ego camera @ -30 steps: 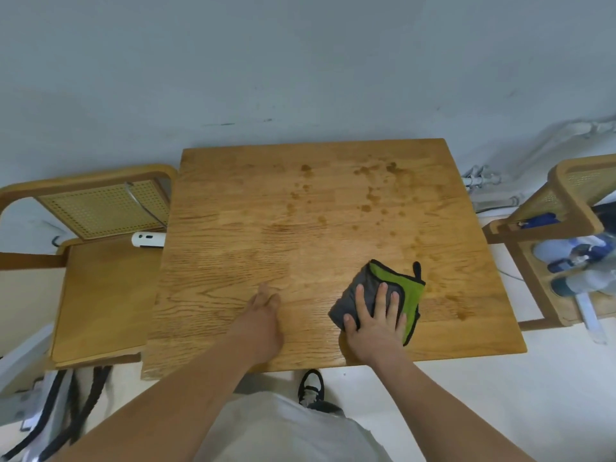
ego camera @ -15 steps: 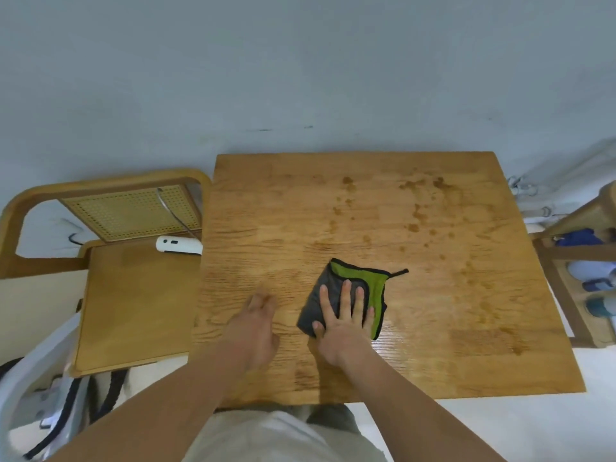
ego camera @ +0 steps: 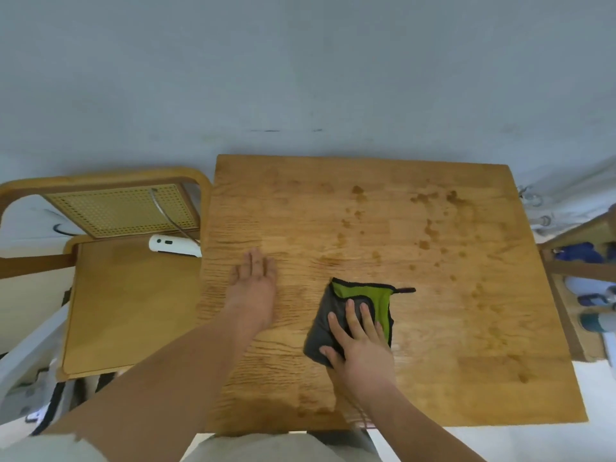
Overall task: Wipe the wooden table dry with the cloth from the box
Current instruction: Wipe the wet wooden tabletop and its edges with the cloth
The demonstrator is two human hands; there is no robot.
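A grey and green cloth (ego camera: 336, 306) lies folded on the wooden table (ego camera: 466, 328), near its middle. My right hand (ego camera: 361, 348) presses flat on the cloth's near half, fingers spread. Left of it, my left hand (ego camera: 255, 285) rests palm down on the bare wood by the table's left edge, holding nothing. Dark wet spots (ego camera: 430, 225) dot the far and right parts of the tabletop. The box is out of view.
A wooden chair (ego camera: 133, 308) with a cane back stands against the table's left side, with a white device (ego camera: 173, 245) and cable on its seat. At the right edge a wooden shelf (ego camera: 566, 271) holds bottles. A grey wall rises behind.
My right hand has slid the cloth from the table's near right toward the middle. My left hand has shifted farther from me along the left edge. My view has swung left.
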